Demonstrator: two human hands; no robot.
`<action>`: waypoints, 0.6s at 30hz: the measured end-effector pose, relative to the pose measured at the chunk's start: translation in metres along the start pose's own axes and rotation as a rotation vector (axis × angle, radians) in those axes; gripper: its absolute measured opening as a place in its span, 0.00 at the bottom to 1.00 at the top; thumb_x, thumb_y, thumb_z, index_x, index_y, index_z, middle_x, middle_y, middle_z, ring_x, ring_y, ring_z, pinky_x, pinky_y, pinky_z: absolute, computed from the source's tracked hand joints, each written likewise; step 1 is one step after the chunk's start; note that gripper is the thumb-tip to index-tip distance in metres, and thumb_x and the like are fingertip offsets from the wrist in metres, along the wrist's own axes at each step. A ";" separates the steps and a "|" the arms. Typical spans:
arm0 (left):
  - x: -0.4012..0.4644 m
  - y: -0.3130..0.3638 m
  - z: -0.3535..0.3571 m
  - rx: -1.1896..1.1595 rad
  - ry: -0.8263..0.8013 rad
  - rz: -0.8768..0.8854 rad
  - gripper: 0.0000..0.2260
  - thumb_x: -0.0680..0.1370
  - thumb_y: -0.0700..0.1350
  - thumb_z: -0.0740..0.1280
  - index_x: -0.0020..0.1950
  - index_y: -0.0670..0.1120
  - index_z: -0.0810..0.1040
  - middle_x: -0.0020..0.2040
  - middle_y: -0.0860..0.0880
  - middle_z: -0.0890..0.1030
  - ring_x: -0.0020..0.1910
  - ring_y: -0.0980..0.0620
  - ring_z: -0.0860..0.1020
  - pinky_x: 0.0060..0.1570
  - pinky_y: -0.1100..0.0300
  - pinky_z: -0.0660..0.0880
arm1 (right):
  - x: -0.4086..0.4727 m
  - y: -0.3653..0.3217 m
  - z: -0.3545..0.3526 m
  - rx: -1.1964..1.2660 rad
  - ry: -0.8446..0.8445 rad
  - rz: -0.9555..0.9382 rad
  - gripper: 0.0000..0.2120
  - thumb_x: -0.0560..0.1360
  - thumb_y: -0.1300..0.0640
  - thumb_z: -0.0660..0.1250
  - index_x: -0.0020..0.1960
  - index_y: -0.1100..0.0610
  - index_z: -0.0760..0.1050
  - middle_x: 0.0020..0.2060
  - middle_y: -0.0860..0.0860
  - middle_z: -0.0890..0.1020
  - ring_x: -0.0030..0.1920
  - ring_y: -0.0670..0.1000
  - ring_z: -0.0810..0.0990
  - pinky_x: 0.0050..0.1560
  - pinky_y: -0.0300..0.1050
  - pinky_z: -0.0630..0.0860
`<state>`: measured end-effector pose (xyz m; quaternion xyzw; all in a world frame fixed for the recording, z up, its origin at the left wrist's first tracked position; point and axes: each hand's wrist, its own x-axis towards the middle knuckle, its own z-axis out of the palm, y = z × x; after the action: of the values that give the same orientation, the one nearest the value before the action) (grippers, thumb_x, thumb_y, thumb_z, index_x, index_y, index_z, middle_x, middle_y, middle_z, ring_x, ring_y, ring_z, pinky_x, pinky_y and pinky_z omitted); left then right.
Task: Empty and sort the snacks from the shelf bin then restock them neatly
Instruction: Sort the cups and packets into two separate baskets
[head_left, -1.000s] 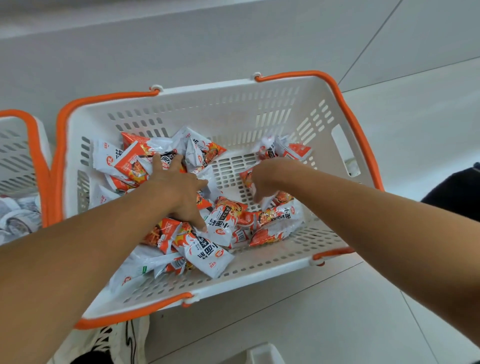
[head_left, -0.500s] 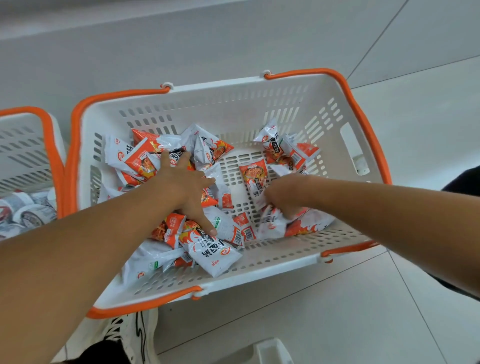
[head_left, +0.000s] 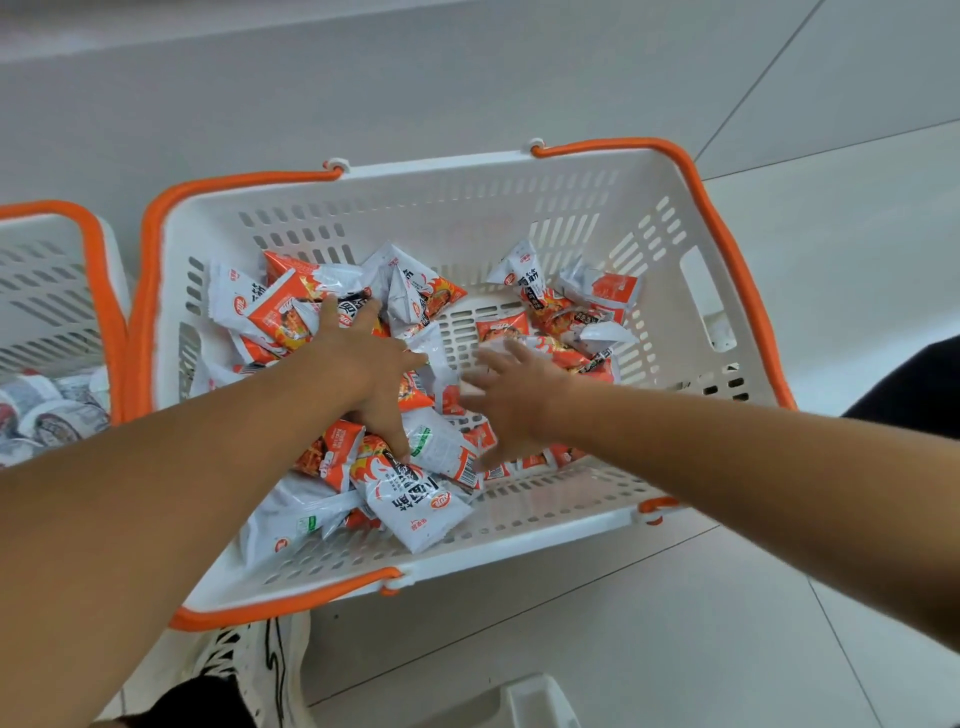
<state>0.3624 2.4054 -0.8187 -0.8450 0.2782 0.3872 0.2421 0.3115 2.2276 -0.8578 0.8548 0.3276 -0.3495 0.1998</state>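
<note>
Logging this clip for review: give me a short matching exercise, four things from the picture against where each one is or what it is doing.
Things:
1. left hand
2. right hand
3. second basket
4. shoe

Places or states:
A. on the floor below the main basket's near rim
B. at the left edge
C. fingers spread over the right-hand snack packets
D. pressing on the left-hand packets

Pairs: 1-D, 2-C, 3-B, 4-A

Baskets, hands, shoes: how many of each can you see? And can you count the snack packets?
Baskets: 2, the big basket with snacks and a second basket at the left edge
Hands: 2, the left hand and the right hand, both spread over the snack packets
Shoes: 1, a shoe below the big basket
Snack packets: too piled up to count
Total counted: 5
</note>
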 end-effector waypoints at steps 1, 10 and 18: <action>0.000 0.000 0.001 0.000 0.000 0.002 0.57 0.58 0.80 0.66 0.80 0.62 0.46 0.81 0.57 0.52 0.79 0.39 0.36 0.70 0.27 0.40 | 0.001 -0.003 0.019 -0.070 -0.055 0.017 0.46 0.71 0.23 0.53 0.81 0.48 0.51 0.80 0.51 0.53 0.80 0.59 0.46 0.76 0.67 0.40; -0.004 -0.006 0.007 -0.023 0.031 0.018 0.57 0.59 0.80 0.65 0.80 0.60 0.45 0.81 0.56 0.52 0.79 0.42 0.36 0.71 0.29 0.38 | -0.009 0.039 -0.006 -0.139 -0.313 0.144 0.16 0.78 0.52 0.67 0.65 0.52 0.76 0.54 0.49 0.78 0.63 0.57 0.74 0.69 0.59 0.65; -0.011 -0.016 0.010 -0.082 0.089 0.044 0.59 0.56 0.82 0.64 0.80 0.53 0.56 0.80 0.55 0.56 0.80 0.46 0.40 0.75 0.35 0.39 | -0.002 0.020 -0.058 0.880 0.010 0.029 0.34 0.72 0.36 0.71 0.71 0.54 0.72 0.65 0.50 0.77 0.62 0.52 0.76 0.63 0.48 0.73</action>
<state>0.3616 2.4266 -0.8131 -0.8642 0.2910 0.3657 0.1861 0.3515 2.2451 -0.8150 0.8648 0.1365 -0.4485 -0.1799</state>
